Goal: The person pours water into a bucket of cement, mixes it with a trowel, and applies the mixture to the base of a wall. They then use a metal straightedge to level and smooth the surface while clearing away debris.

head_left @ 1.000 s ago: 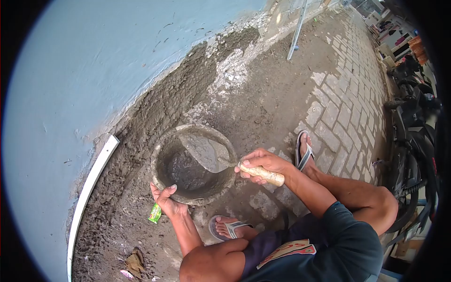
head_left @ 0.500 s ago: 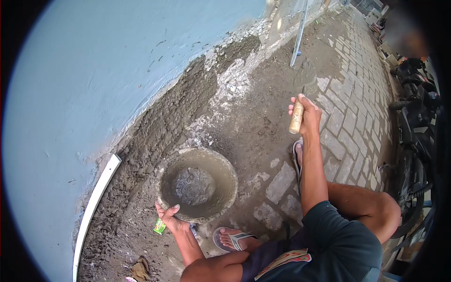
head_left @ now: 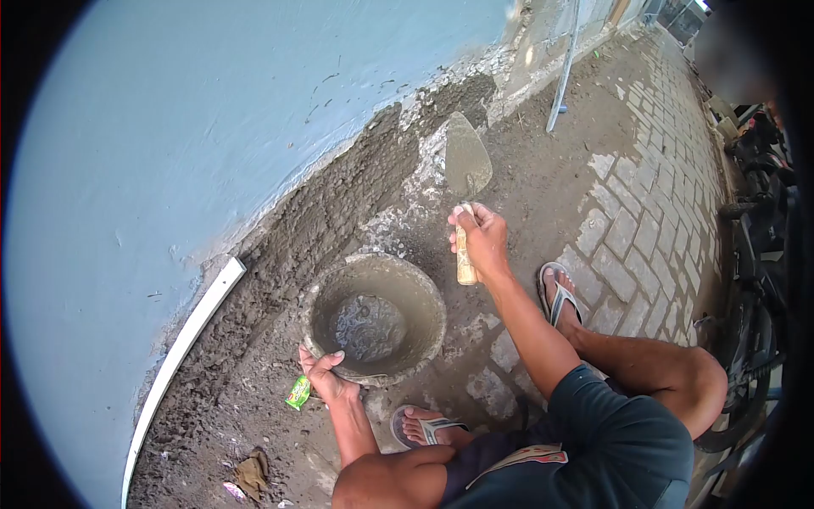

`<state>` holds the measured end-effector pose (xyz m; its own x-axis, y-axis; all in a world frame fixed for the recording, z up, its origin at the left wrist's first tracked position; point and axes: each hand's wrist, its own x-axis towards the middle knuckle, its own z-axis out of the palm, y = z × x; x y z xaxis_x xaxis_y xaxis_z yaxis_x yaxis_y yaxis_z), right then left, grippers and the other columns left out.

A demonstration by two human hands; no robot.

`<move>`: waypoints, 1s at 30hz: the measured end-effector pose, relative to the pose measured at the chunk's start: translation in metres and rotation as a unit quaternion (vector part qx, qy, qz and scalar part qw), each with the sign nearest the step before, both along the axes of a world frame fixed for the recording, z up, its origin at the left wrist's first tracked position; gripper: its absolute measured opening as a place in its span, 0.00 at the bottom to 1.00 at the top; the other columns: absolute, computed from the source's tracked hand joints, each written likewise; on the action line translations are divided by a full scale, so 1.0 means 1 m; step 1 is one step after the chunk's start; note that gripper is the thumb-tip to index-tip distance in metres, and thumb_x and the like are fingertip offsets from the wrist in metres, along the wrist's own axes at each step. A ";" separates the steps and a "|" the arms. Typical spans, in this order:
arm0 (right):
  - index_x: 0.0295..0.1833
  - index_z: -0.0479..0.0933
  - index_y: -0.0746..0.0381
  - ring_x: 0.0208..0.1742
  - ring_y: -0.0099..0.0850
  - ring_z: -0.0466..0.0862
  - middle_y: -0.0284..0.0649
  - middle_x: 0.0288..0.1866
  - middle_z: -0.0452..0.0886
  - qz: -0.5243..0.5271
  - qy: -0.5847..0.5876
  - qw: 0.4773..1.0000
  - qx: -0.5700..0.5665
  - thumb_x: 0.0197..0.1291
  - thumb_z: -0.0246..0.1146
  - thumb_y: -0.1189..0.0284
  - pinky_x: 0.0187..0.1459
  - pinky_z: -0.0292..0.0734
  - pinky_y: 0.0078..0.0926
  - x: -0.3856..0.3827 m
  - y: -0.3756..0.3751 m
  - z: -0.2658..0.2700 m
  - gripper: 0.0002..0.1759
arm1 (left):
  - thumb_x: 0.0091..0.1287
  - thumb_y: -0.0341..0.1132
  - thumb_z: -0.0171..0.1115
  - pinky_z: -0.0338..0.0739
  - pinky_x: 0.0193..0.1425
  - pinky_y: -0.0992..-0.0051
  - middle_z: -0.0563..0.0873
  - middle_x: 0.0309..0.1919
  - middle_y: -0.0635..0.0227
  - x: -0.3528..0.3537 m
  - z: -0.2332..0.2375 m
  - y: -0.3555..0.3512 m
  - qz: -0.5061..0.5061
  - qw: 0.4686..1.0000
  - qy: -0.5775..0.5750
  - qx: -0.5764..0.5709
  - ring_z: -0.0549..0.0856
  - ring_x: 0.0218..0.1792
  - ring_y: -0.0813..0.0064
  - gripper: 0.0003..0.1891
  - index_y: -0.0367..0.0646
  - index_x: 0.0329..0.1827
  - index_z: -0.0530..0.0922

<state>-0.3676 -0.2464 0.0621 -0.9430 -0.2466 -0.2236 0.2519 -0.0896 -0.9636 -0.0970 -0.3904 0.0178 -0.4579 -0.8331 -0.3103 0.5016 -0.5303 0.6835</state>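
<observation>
I squat by a cement-crusted bucket (head_left: 424, 293) with a little wet mortar at its bottom. My left hand (head_left: 326, 376) grips the bucket's near rim. My right hand (head_left: 482, 239) holds a trowel (head_left: 467, 161) by its wooden handle, the blade pointing away from me toward the rough grey mortar band (head_left: 339, 212) at the foot of the blue wall (head_left: 195, 110). The blade looks smeared with mortar and hovers over the patchy whitish part of the base.
A white strip (head_left: 182, 348) lies along the wall's foot at left. A green wrapper (head_left: 298, 392) lies beside my left hand. A metal pole (head_left: 565, 68) leans at the far end. Brick paving (head_left: 644, 195) runs on the right, with parked motorbikes (head_left: 759, 212) beyond.
My right hand swung the trowel from out over the paving on the right to the wall base above the bucket. My left hand stayed on the rim.
</observation>
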 end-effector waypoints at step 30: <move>0.33 0.77 0.67 0.37 0.41 0.86 0.46 0.33 0.82 0.625 0.437 0.474 0.441 0.63 0.60 0.70 0.34 0.81 0.39 0.072 -0.021 0.046 0.11 | 0.36 0.18 0.65 0.81 0.52 0.69 0.84 0.43 0.60 0.017 0.049 0.020 -0.021 0.983 -0.007 -0.183 0.85 0.41 0.69 0.23 0.41 0.39 0.71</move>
<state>-0.2961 -0.2671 0.1084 -0.0122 -0.9084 -0.4179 -0.9520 0.1384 -0.2731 -0.0802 -0.3708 0.0670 -0.4921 -0.8705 0.0004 0.4737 -0.2675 0.8391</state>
